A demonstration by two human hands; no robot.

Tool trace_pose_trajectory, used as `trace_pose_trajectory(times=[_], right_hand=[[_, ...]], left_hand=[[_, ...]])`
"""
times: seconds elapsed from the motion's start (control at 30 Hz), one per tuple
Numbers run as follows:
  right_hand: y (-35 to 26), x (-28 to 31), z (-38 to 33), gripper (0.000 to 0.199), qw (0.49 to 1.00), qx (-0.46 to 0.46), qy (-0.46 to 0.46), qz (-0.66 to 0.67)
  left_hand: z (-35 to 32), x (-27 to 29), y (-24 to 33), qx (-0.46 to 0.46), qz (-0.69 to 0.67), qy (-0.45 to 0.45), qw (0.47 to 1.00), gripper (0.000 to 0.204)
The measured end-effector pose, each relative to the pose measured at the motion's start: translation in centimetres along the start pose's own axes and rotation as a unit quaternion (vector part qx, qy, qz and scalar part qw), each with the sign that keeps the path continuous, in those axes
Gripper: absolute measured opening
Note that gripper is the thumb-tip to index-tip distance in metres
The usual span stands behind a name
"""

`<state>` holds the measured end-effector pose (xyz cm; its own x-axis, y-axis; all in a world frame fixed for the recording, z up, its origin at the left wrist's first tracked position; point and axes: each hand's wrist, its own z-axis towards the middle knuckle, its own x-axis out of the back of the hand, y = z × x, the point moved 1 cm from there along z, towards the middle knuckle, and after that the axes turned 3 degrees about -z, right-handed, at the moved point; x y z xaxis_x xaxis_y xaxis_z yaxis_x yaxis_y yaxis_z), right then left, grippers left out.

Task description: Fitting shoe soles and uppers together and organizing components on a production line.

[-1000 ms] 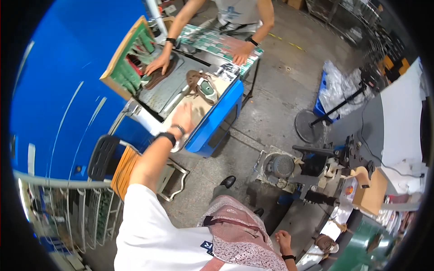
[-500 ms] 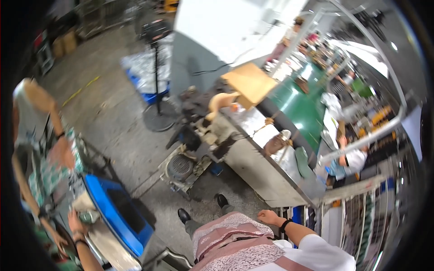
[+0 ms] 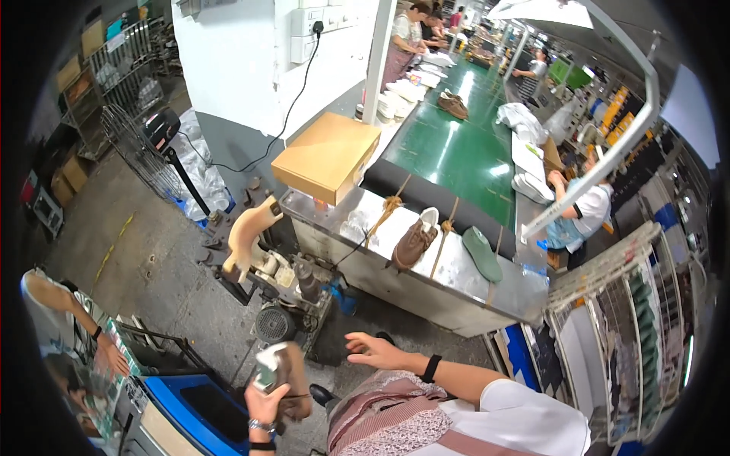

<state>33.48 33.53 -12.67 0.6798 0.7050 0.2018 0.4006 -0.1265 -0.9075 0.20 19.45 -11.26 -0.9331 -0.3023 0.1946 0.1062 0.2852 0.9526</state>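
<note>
My left hand (image 3: 262,403) is closed round a brown shoe (image 3: 295,384), held up in front of me beside the blue-framed machine (image 3: 199,406). A white and green part shows at the shoe's opening. My right hand (image 3: 372,351) hangs in the air in front of my apron, fingers apart, holding nothing. Beyond it, on the metal-topped end of the conveyor table (image 3: 357,220), stand another brown shoe (image 3: 415,245) with a pale piece in its opening and a green shoe last (image 3: 481,254).
A machine with a motor (image 3: 274,324) and a tan curved part (image 3: 251,237) stands ahead. A cardboard box (image 3: 327,156) sits on the table corner by the green conveyor belt (image 3: 456,152). Wire racks (image 3: 608,334) stand right, a fan (image 3: 161,129) left. Another person's hand (image 3: 114,359) is at far left.
My left hand has come right, away from the blue-framed machine, with the brown shoe lifted in it. My right hand has moved left and its fingers have spread. The view has turned right.
</note>
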Motion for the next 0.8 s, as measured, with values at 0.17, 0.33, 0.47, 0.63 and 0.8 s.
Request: trace_pose_trajectory(times=[0.17,0.33,0.47,0.63,0.8], right_hand=[[-1.2,7.5,2.5,0.087,0.984,0.152,-0.041,0.080],[-5.4,14.3,3.1,0.074,0.977,0.126,-0.023,0.173],[-6.5,15.6,6.0,0.069,0.979,0.151,0.029,0.133],[-10.3,15.2,10.2,0.072,0.974,0.210,0.069,-0.043],[-13.6,14.0,13.5,0.070,0.960,0.233,0.060,-0.140]], left_hand=[[4.3,-17.4,7.4,0.013,-0.073,-0.121,0.990,0.040],[7.0,-26.2,7.6,0.111,-0.328,-0.071,0.935,0.047],[9.9,-28.4,8.1,0.123,-0.356,-0.009,0.926,0.056],[12.9,-28.2,8.8,0.100,-0.454,0.078,0.882,0.057],[15.7,-28.0,8.2,0.056,-0.610,0.086,0.786,0.059]])
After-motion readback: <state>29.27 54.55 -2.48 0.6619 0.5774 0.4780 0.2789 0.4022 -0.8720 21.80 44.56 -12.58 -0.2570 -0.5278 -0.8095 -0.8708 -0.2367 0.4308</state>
